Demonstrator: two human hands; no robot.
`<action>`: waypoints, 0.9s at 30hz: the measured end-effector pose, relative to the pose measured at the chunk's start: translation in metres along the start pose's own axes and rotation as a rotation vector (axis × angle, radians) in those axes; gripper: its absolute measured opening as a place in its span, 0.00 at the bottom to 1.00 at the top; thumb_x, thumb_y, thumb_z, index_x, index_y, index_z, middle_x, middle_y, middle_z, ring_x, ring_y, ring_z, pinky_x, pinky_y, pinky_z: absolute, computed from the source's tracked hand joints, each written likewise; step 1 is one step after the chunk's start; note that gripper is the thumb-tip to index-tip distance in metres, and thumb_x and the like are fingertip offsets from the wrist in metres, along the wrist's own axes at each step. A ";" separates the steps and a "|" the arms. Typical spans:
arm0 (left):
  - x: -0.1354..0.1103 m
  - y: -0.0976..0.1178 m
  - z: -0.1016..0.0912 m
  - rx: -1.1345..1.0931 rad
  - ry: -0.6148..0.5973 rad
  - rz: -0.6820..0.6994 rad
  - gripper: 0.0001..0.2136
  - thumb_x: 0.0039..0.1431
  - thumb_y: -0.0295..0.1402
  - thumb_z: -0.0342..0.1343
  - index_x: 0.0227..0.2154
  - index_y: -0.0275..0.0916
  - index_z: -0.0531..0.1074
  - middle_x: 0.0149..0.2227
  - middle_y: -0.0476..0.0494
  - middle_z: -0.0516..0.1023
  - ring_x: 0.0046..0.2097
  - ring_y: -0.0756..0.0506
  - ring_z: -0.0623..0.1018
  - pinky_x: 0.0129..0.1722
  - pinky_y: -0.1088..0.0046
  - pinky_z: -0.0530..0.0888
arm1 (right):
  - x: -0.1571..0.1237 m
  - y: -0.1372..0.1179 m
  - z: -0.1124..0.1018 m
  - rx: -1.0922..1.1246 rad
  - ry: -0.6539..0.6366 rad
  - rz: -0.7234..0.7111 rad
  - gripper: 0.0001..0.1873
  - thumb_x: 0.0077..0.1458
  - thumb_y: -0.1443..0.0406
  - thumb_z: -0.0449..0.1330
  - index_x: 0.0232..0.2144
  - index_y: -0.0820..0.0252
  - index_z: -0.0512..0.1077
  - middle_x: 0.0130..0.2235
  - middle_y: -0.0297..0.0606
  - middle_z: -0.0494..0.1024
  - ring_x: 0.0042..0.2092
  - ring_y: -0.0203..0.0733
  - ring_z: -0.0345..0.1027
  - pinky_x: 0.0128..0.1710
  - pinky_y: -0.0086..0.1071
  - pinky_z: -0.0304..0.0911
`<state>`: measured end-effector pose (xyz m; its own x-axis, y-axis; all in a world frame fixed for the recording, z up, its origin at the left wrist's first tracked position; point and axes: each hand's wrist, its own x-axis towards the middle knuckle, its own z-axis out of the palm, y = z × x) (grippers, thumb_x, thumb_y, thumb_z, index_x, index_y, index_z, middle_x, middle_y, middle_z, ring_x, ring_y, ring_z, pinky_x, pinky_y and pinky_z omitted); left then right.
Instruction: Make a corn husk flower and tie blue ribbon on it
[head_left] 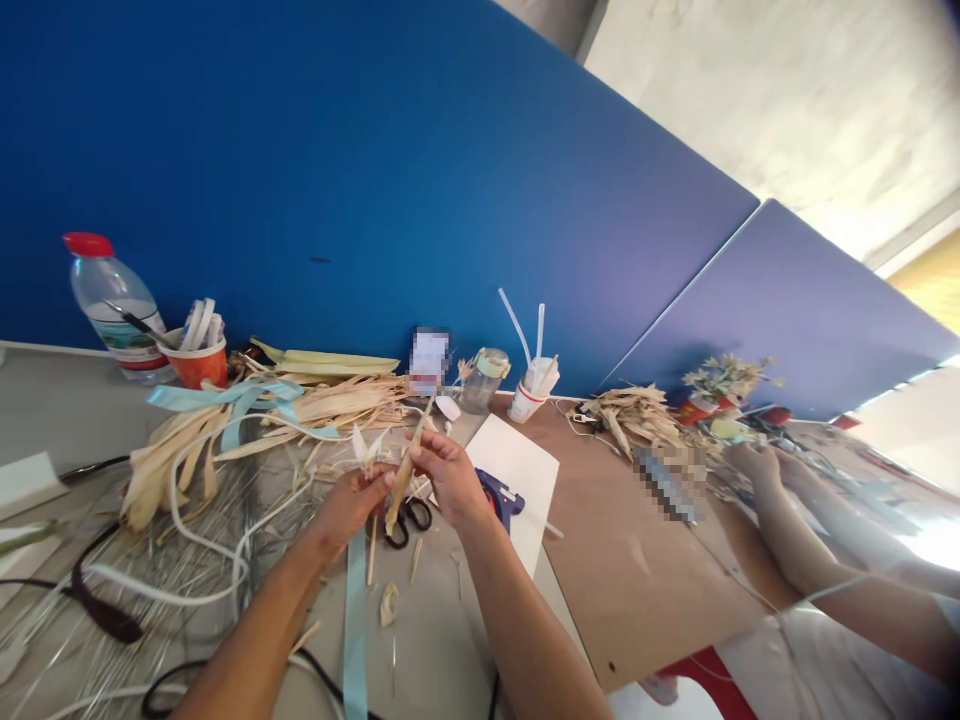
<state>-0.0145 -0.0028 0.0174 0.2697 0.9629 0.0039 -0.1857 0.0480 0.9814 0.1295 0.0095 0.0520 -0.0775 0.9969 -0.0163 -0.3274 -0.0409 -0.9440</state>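
Observation:
My left hand (356,508) is closed in a pinch on a thin stick topped by a flower of pale husk petals (367,446). The stick's lower end shows beneath my fingers. Just to the right, my right hand (448,478) grips a strip of dried corn husk (405,480), held upright and slanting beside the flower. Whether husk and stick touch is hard to see. Below the hands lie black-handled scissors (411,524), partly covered by the husk, and a light blue ribbon (355,620). A blue glue gun (507,500) rests on white paper (525,456) behind my right forearm.
Dried husks (337,402), a white cable (176,490) and scattered thin wires (82,630) cover the left side. Along the blue partition stand a bottle (116,310), a red cup (196,362), a phone (429,362), a jar (484,382) and a paper cup (529,400). A co-worker's arms (795,530) reach in at right.

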 end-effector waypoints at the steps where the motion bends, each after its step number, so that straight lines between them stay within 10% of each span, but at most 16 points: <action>1: 0.000 0.001 0.001 0.021 -0.037 0.002 0.15 0.45 0.45 0.61 0.24 0.36 0.74 0.19 0.51 0.65 0.23 0.51 0.61 0.23 0.74 0.59 | 0.000 0.000 0.000 0.027 0.014 0.003 0.12 0.39 0.66 0.63 0.32 0.59 0.77 0.26 0.31 0.75 0.26 0.32 0.62 0.28 0.26 0.58; 27: 0.003 -0.005 0.005 0.152 0.059 0.031 0.12 0.47 0.42 0.59 0.24 0.38 0.71 0.22 0.52 0.66 0.28 0.48 0.64 0.29 0.73 0.62 | 0.017 0.009 0.001 0.110 0.325 -0.029 0.07 0.38 0.65 0.61 0.24 0.59 0.67 0.21 0.27 0.68 0.21 0.32 0.57 0.21 0.26 0.53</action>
<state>-0.0083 -0.0011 0.0137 0.2096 0.9774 0.0282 -0.0466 -0.0188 0.9987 0.1240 0.0261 0.0440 0.2316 0.9664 -0.1111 -0.4259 -0.0020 -0.9048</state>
